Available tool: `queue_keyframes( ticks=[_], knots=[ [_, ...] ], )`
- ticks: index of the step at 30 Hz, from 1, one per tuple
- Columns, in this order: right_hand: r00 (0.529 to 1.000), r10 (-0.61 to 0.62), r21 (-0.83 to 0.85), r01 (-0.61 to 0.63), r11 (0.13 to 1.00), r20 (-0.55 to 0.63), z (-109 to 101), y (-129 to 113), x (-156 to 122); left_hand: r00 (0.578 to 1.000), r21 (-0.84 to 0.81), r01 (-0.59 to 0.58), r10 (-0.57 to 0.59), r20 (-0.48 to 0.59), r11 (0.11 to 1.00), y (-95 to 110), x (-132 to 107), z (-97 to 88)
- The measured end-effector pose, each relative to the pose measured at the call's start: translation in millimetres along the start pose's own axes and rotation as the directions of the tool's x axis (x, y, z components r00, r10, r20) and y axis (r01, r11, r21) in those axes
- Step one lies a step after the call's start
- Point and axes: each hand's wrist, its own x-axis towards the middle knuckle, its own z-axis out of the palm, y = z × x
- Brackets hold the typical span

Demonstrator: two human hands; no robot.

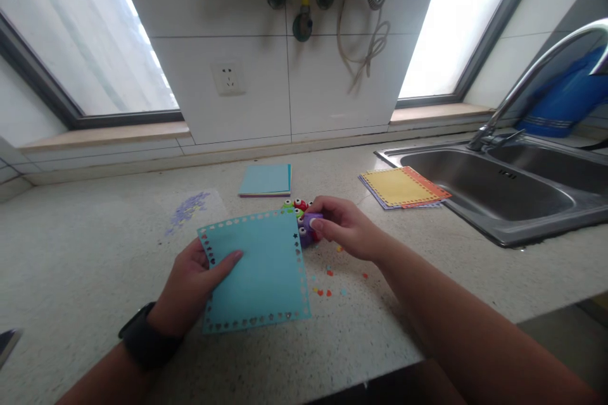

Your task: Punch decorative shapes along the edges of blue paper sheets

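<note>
My left hand (194, 281) holds a light-blue sheet of paper (259, 272) by its left side, thumb on top and fingers beneath. Small shaped holes run along the sheet's edges, some of them stars. At its upper right edge, my right hand (346, 226) is closed on a purple craft punch (308, 235), its thumb on a pale round part. Whether the paper sits inside the punch's slot I cannot tell. Behind it are more punches with cartoon eyes, a red one (300, 204) and a green one partly hidden by the sheet. Tiny paper cut-outs (329, 293) lie below my right hand.
Square paper (265, 180) is stacked near the wall. Yellow and orange punched sheets (396, 186) lie beside the steel sink (498, 234), partly over its rim. Purple paper bits (189, 210) are heaped at left. A dark object (8, 343) is at the left edge.
</note>
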Motion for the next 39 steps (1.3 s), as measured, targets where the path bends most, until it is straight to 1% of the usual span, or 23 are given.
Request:
queue_keyframes(
  ticks=[1, 2, 4, 6, 7, 9, 11, 14, 18, 23, 26, 29, 32, 35, 39],
  knots=[
    [1.0, 0.022, -0.041, -0.021, 0.999, 0.02, -2, 0, 1, 1.0, -0.018, 0.014, -0.014, 0.0, 1.0, -1, 1, -0.5],
    [0.998, 0.038, -0.122, -0.032, 0.992, 0.046, -3, -1, 1, 1.0, -0.025, 0.026, -0.026, -0.004, 0.999, -1, 1, -0.9],
    [0.994, 0.056, -0.341, -0.021, 0.94, 0.095, -7, -3, 2, 0.999, -0.039, 0.039, -0.04, -0.02, 0.998, 0, 2, -1.2],
    [0.986, 0.057, -0.519, 0.032, 0.854, 0.154, -8, -7, 2, 0.998, -0.063, 0.041, -0.043, -0.034, 0.997, 1, 2, -1.2],
    [0.979, 0.051, -0.569, 0.071, 0.819, 0.196, -9, -8, 2, 0.999, -0.076, 0.038, -0.041, -0.034, 0.996, 2, 2, -1.2],
    [0.956, 0.046, -0.613, 0.149, 0.776, 0.291, -7, -11, 2, 0.999, -0.099, 0.026, -0.028, -0.024, 0.995, 2, 3, -1.5],
    [0.93, 0.066, -0.614, 0.183, 0.768, 0.361, -5, -12, 2, 1.0, -0.115, 0.005, -0.006, -0.002, 0.993, 2, 5, -1.9],
    [0.913, 0.122, -0.607, 0.155, 0.78, 0.39, -3, -11, 2, 0.999, -0.136, -0.02, 0.025, 0.034, 0.991, 3, 6, -2.1],
    [0.914, 0.166, -0.63, 0.116, 0.768, 0.37, -3, -8, 1, 0.997, -0.15, -0.012, 0.022, 0.07, 0.989, 4, 6, -1.7],
    [0.907, 0.207, -0.701, 0.123, 0.702, 0.367, -3, -8, 1, 0.997, -0.121, -0.012, 0.021, 0.072, 0.993, 4, 6, -0.8],
    [0.911, 0.211, -0.74, 0.136, 0.659, 0.355, -4, -9, 1, 0.997, -0.108, -0.023, 0.031, 0.067, 0.994, 3, 6, -0.1],
    [0.92, 0.193, -0.753, 0.143, 0.642, 0.34, -4, -8, 1, 0.997, -0.097, -0.031, 0.038, 0.068, 0.995, 3, 6, 0.5],
    [0.927, 0.169, -0.724, 0.137, 0.676, 0.334, -4, -8, 0, 0.997, -0.088, -0.041, 0.046, 0.066, 0.995, 3, 5, 0.8],
    [0.94, 0.126, -0.651, 0.119, 0.75, 0.316, -3, -8, 0, 0.997, -0.087, -0.042, 0.048, 0.067, 0.995, 3, 5, 0.7],
    [0.963, 0.078, -0.546, 0.079, 0.834, 0.259, -1, -7, 0, 0.994, -0.101, -0.035, 0.044, 0.096, 0.994, 3, 5, -0.2]
  ],
)
